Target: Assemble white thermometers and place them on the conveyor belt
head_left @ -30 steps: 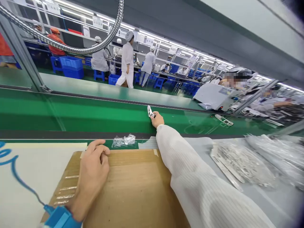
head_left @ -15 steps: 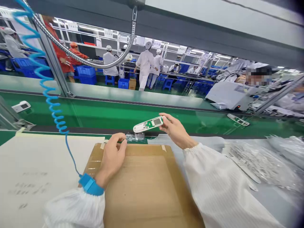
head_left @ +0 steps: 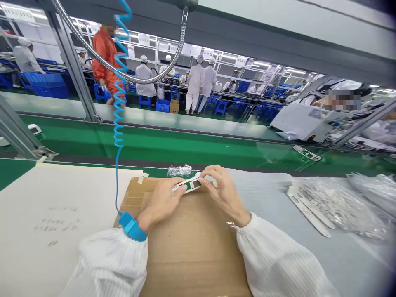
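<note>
Above the far end of a brown cardboard sheet or box (head_left: 198,247), both hands are on a slim white device housing (head_left: 194,184) with a green circuit board in it. My left hand (head_left: 162,202) is closed round its left end, thumb on top near the board. At the other end, the fingers and thumb of my right hand (head_left: 224,194) pinch the housing's edge. My fingers hide parts of both ends. A blue wrist strap (head_left: 133,227) with a coiled blue cord (head_left: 119,119) is on my left wrist. Just beyond the housing lies a crumpled clear plastic piece (head_left: 179,170).
Past the bench runs a green conveyor belt (head_left: 161,144) carrying a similar device (head_left: 307,153) on the right. Clear bags of small parts (head_left: 343,206) and long white pieces (head_left: 309,214) lie at right. A metal gooseneck (head_left: 123,76) hangs overhead. Co-workers are in the background.
The device housing has come down and nearer, over the cardboard. My left hand has moved right and taken hold of its left end; my right hand still grips the other end.
</note>
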The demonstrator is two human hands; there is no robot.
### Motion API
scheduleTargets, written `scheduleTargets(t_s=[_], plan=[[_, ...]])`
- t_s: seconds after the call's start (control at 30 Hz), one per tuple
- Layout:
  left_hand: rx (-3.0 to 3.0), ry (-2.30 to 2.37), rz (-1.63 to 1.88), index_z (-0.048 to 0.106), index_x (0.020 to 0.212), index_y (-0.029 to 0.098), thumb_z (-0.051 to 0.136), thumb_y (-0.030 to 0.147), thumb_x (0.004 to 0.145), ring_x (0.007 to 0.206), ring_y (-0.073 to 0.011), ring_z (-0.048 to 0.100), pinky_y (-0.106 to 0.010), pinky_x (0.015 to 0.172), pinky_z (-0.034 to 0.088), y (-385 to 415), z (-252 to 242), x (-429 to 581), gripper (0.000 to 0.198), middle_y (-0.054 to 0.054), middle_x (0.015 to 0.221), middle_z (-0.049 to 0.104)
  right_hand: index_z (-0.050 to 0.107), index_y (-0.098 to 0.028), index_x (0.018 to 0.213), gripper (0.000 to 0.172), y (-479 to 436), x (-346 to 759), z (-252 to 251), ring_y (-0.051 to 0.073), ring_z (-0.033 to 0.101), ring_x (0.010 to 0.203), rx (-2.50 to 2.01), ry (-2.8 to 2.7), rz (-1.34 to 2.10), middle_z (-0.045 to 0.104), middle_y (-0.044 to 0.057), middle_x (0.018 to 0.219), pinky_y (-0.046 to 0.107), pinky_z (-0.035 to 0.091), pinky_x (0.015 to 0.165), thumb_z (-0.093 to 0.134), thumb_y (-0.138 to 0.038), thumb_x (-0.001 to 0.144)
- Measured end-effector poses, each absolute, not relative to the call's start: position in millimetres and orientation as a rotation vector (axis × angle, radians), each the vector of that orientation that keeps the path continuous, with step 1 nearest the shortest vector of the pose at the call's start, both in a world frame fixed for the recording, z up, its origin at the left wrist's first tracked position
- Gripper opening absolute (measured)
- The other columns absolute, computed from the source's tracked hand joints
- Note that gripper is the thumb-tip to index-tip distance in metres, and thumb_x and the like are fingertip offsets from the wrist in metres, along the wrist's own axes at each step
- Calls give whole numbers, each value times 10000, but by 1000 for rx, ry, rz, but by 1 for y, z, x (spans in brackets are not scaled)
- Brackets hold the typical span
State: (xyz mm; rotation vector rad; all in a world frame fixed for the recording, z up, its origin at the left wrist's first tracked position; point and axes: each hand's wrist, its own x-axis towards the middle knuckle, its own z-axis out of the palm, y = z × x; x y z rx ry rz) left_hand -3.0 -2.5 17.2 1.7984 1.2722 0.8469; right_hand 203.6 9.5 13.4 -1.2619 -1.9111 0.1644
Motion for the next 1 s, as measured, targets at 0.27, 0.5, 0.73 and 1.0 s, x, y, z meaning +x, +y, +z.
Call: scheduleTargets(t_s=[0.27, 0.5, 0.73, 1.0], plan=[[1595, 1470, 1052, 703, 936, 181, 486, 360, 913, 668, -188, 577, -290, 637, 392, 18, 0, -17, 282, -50, 751, 676, 580, -217, 815, 201, 11, 178, 12, 180, 537, 807, -1275, -2014, 193, 638, 20, 875, 345, 367, 754, 496, -282, 985], [1266, 894, 1106, 626, 1112, 149, 617, 457, 874, 800, -151, 599, -260, 709, 438, 15, 6, -11, 389, -73, 941, 679, 632, -214, 906, 230, 10, 155, 25, 187, 610, 879, -1257, -1486, 647, 681, 26, 953, 339, 446, 821, 607, -442, 914], [1277, 714, 1137, 590, 1210, 183, 651, 443, 884, 1029, -201, 619, -300, 849, 472, 11, 4, -2, 422, -118, 1191, 665, 652, -219, 849, 171, -11, 141, 29, 169, 607, 818, -1141, -1416, 523, 652, 19, 884, 314, 490, 750, 654, -382, 899], [1288, 735, 1169, 603, 1185, 176, 670, 373, 880, 1110, -215, 624, -293, 879, 485, 7, 8, 1, 368, -119, 1260, 658, 661, -230, 857, 135, -16, 140, 28, 170, 597, 826, -1172, -1402, 376, 643, 14, 886, 318, 483, 764, 663, -356, 905]])
